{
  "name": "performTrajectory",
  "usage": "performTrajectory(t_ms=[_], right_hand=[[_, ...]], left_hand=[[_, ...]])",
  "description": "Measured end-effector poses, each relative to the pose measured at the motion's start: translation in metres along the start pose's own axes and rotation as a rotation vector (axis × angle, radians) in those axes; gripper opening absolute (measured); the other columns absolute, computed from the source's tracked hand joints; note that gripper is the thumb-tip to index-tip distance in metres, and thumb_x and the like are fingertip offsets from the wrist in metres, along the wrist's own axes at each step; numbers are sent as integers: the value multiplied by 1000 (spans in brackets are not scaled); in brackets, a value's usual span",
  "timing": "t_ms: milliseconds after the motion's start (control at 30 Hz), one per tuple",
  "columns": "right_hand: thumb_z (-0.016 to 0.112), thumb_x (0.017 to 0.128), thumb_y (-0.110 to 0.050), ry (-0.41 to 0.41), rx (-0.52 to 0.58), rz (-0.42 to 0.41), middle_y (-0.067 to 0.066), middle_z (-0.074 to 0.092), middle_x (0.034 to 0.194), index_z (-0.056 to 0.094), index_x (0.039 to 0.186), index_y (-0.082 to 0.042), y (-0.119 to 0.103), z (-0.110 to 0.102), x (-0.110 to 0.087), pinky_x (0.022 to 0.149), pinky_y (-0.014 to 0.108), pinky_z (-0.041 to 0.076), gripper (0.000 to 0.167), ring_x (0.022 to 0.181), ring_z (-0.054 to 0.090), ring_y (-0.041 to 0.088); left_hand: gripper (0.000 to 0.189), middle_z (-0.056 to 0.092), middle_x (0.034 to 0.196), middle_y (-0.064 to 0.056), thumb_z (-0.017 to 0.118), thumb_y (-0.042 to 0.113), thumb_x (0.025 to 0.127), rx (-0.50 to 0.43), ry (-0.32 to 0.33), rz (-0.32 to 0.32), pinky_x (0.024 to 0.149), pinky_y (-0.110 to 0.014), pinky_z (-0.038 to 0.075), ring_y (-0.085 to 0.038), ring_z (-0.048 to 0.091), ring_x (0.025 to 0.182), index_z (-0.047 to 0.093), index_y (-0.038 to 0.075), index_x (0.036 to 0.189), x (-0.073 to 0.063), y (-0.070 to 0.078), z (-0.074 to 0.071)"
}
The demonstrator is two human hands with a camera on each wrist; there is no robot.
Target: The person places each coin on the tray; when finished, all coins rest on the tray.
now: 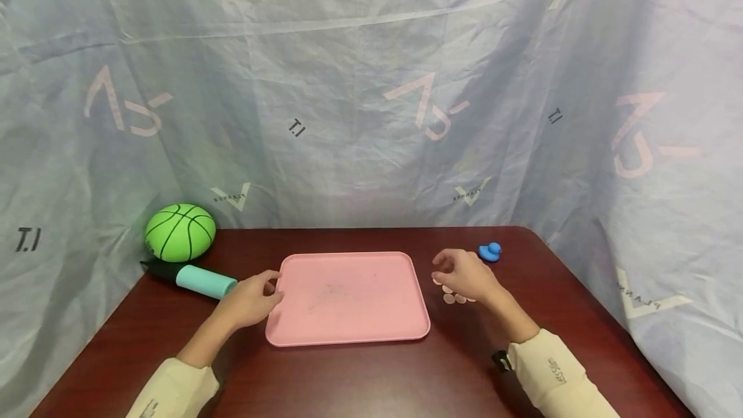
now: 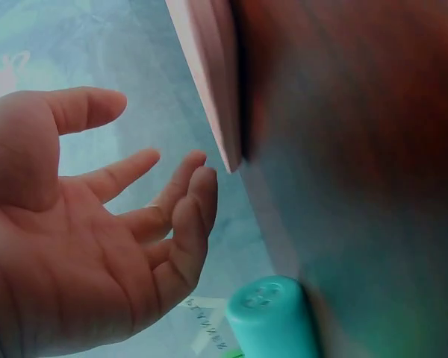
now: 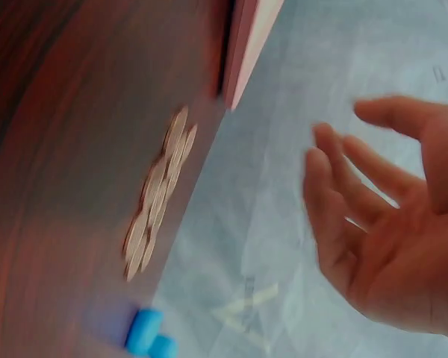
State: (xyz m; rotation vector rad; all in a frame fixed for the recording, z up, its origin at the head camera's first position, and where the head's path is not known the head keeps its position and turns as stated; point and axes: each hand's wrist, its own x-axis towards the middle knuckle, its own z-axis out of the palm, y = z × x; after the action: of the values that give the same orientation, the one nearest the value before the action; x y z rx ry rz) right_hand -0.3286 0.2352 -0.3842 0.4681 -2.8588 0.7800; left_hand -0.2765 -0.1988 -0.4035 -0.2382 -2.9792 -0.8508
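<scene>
A pink rectangular tray (image 1: 354,298) lies on the dark red-brown table. At its left edge is my left hand (image 1: 251,298), fingers loosely bent and apart; the left wrist view shows its palm bare, with the tray's rim (image 2: 209,82) just beyond the fingertips. Over several small round wooden discs (image 1: 449,298) hovers my right hand (image 1: 466,274), partly hiding them in the head view. In the right wrist view those discs (image 3: 158,194) lie flat in a close cluster, apart from the hand (image 3: 392,216), whose relaxed fingers hold nothing.
A green ball (image 1: 180,233) with black lines sits at the table's back left. In front of it lies a turquoise and black marker-shaped object (image 1: 203,280). A small blue rubber duck (image 1: 490,251) stands at the back right. Grey printed cloth (image 1: 348,95) hangs behind the table.
</scene>
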Motion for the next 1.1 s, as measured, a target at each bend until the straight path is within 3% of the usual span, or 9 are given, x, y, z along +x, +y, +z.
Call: performTrajectory(t_ms=[167,267,467,767,933,1100], right_hand=[[77,85,-17,-235,19,-81,-2,66,73,72,103,-4,24,-7,-5,57,32,50,23,60,61,14],[79,83,-17,-298,-18,-149,-5,65,73,73,99,-5,37,-8,-7,59,28,49,20,66,58,10],[81,81,-15,-363,8,-193,-6,65,71,75,94,-8,49,-4,-6,62,27,48,16,69,56,9],[82,80,-20,-382,-27,-120,-5,63,72,74,92,-11,55,5,0,65,29,46,17,70,54,9],[83,79,-15,-402,-26,-96,-2,63,78,72,95,-11,55,6,5,65,31,47,19,72,55,12],[83,78,-10,-411,-25,-116,-3,62,74,70,89,-10,53,4,7,63,29,46,16,68,54,11]], left_hand=[[50,67,105,-15,67,23,94,-106,-66,-7,75,-44,52,-25,64,90,55,-1,136,3,-12,1],[49,66,102,-15,67,20,94,-185,-97,11,72,-40,52,-24,64,87,54,-4,135,6,-18,1],[50,66,94,-13,70,13,91,-261,-148,-10,66,-35,51,-22,63,78,53,-8,133,8,-25,0],[75,63,93,-10,80,9,80,-230,-253,-2,75,-37,50,-21,59,85,43,-9,143,13,-31,2],[77,61,94,-11,82,8,79,-236,-269,-14,74,-36,49,-21,58,84,43,-8,143,16,-32,0],[78,63,98,-13,82,10,79,-244,-281,-37,77,-38,50,-22,60,86,41,-4,145,18,-32,-1]])
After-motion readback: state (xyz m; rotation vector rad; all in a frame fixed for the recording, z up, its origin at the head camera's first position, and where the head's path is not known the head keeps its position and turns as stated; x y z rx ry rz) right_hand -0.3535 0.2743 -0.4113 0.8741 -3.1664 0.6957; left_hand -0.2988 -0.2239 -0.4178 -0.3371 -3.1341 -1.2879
